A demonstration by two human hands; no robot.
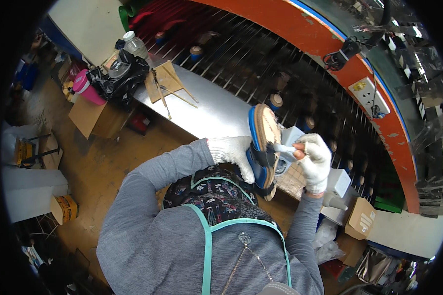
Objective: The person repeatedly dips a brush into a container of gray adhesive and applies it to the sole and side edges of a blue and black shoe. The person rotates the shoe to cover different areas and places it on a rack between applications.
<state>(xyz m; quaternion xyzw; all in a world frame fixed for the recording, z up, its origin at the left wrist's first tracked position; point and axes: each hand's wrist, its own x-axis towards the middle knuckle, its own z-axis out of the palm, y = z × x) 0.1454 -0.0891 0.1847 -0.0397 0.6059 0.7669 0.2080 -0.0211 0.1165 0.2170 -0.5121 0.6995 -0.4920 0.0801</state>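
- The left hand, in a white glove, is clamped on a blue-edged shoe, some fingers hidden
- The shoe is between both hands, beside the metal table
- The right hand, gloved with bare fingertips, pinches a small white tool near the shoe's black strap

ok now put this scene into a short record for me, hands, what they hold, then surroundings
left hand: white-gloved, gripping the shoe
right hand: white-gloved, some fingertips bare, pinching a small pale tool
shoe: tan and brown with blue edging, dark straps, tilted
tool contact: close to a strap, touch unclear
metal table: ahead, bearing a tan board with thin sticks
far left: pink container, black plastic bag
right: white socket strip on an orange panel
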